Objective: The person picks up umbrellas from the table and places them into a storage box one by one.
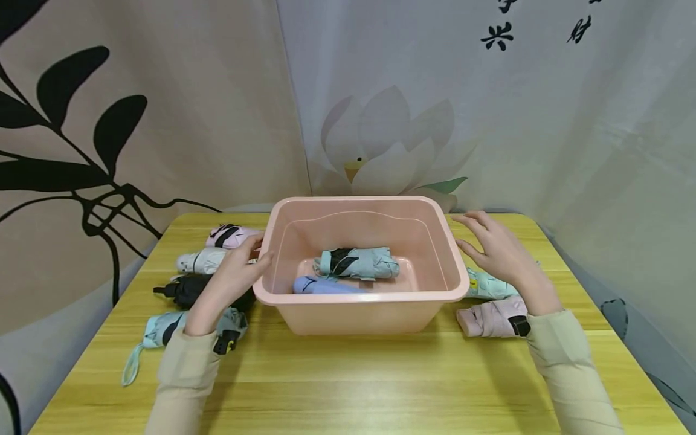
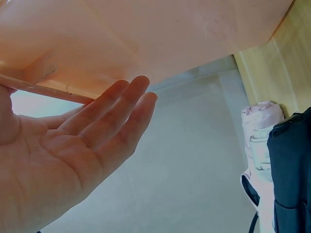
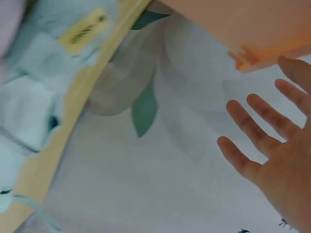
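Observation:
A pink plastic basin [image 1: 359, 317] stands mid-table, holding a light-blue folded umbrella [image 1: 370, 263] and a periwinkle-blue one [image 1: 326, 286], partly hidden behind the front rim. My left hand [image 1: 236, 275] touches the basin's left rim. In the left wrist view, that hand's fingers [image 2: 119, 114] extend loosely along the basin's outer side. To the right of the basin my right hand [image 1: 497, 251] hovers with fingers spread and holds nothing. Its fingertips [image 3: 233, 109] are near the rim in the right wrist view; whether the thumb touches it I cannot tell.
Left of the basin lie folded umbrellas: lilac [image 1: 241, 235], white [image 1: 198, 261], black [image 1: 190, 290] and light blue with a wrist loop [image 1: 157, 330]. A mint umbrella [image 1: 492, 287] and a pale-lilac one [image 1: 489, 319] lie at right. A printed curtain [image 1: 391, 72] hangs behind the wooden table [image 1: 348, 386].

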Tool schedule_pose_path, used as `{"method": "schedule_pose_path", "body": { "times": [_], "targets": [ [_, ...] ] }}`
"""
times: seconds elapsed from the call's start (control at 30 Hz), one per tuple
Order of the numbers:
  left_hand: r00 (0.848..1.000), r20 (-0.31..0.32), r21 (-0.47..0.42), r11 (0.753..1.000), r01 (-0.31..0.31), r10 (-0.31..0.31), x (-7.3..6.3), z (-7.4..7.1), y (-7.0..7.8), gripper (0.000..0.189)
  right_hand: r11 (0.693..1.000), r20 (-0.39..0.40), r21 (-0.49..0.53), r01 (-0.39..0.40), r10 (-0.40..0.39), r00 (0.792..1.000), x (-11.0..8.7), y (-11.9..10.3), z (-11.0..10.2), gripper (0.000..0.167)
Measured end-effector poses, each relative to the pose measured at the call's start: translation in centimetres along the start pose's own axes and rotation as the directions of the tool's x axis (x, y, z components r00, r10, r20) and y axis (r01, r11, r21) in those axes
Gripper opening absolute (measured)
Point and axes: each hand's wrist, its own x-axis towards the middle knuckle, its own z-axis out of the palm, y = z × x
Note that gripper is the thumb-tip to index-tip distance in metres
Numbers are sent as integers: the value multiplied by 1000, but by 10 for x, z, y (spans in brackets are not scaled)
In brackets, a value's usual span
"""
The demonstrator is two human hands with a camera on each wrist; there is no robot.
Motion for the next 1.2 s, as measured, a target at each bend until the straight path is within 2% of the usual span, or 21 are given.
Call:
{"method": "schedule_pose_path", "body": {
  "times": [0.13,0.3,0.4,0.57,0.67,0.8,0.97,1.2],
  "targets": [
    [1000,3,-2,1000,6,-6,0,0,1,60,998,22,-52,18,-17,1000,-11,10,10,46],
    [1000,6,-4,1000,9,-9,-1,0,2,60,997,141,-74,-6,16,990,-26,22,23,51],
    [1000,4,-3,1000,9,-9,-1,1,1,60,996,230,-84,-32,51,972,-35,26,29,55],
    [1000,-1,-3,1000,3,-3,-1,0,1,60,991,361,-95,-97,125,924,-46,29,36,61],
    [1000,0,-11,1000,4,-4,-2,0,2,60,988,408,-106,-114,148,901,-50,30,39,66],
    [1000,-1,-15,1000,6,-6,-2,0,1,60,988,434,-119,-99,141,890,-53,33,46,67],
    [1000,-4,-10,1000,5,-5,-1,0,2,59,992,426,-105,-77,114,898,-56,39,55,65],
    [1000,-2,-14,1000,6,-6,-1,1,1,60,994,330,-104,45,-8,944,-58,46,66,61]
  ]
}}
